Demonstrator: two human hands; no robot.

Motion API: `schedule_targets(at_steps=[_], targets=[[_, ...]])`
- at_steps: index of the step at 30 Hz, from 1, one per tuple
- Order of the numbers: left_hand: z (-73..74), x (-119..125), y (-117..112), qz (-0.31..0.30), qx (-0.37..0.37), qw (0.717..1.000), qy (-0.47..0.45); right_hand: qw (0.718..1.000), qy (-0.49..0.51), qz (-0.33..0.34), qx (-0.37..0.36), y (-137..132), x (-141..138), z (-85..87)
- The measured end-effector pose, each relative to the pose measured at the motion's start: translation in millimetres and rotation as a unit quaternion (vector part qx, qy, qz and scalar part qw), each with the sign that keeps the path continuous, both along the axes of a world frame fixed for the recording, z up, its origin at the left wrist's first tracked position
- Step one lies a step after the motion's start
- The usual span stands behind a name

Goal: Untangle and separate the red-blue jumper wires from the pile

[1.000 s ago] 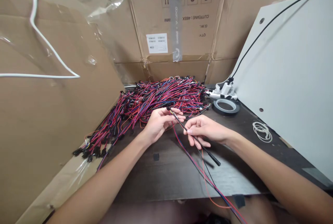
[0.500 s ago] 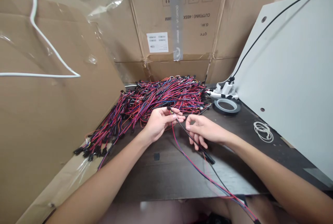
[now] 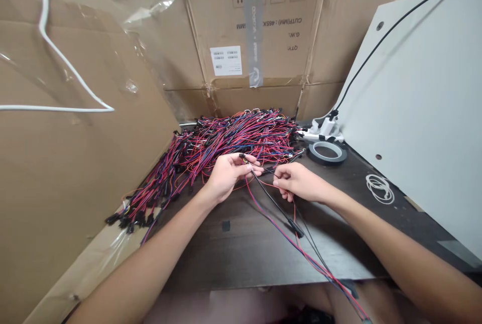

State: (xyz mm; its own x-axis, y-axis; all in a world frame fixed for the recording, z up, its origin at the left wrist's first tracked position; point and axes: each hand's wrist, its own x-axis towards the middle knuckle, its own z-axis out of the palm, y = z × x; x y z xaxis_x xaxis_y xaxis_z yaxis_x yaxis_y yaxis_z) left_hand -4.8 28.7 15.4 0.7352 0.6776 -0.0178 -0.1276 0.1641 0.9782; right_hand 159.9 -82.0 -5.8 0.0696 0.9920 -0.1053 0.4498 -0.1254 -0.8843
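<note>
Centrally, the left hand (image 3: pixel 226 176) pinches the small black plug end of a thin black-sleeved harness of red and blue wires (image 3: pixel 276 206), just below the heaped red, blue and black wire pile (image 3: pixel 233 135). Its strands trail lower right past the right hand (image 3: pixel 301 183), whose fingertips pinch them; a light, taut grip clear of the heap seems best

Beneath my left hand (image 3: pixel 225 177) I see a matt, dark wood-grain tabletop (image 3: pixel 241 253); beyond it, smooth plastic-sheathed wires (image 3: pixel 233 135); left of it, rough brown cardboard (image 3: pixel 68 188) under glossy film (image 3: pixel 131 85).
</note>
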Motion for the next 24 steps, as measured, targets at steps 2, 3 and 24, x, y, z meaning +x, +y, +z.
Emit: schedule_targets(at_steps=[2, 3, 24], targets=[[0.1, 0.0, 0.7, 0.005, 0.015, 1.000, 0.000, 0.998, 0.058, 0.003, -0.022, -1.2, 0.9, 2.5], [0.0, 0.1, 1.1, 0.008, 0.022, 1.000, 0.001, 0.997, 0.073, 0.007, -0.026, -1.8, 1.4, 3.9], [0.7, -3.3, 17.5, 0.158, 0.070, 0.983, 0.055, 0.992, 0.111, 0.039, -0.041, -4.4, 12.3, 10.3]])
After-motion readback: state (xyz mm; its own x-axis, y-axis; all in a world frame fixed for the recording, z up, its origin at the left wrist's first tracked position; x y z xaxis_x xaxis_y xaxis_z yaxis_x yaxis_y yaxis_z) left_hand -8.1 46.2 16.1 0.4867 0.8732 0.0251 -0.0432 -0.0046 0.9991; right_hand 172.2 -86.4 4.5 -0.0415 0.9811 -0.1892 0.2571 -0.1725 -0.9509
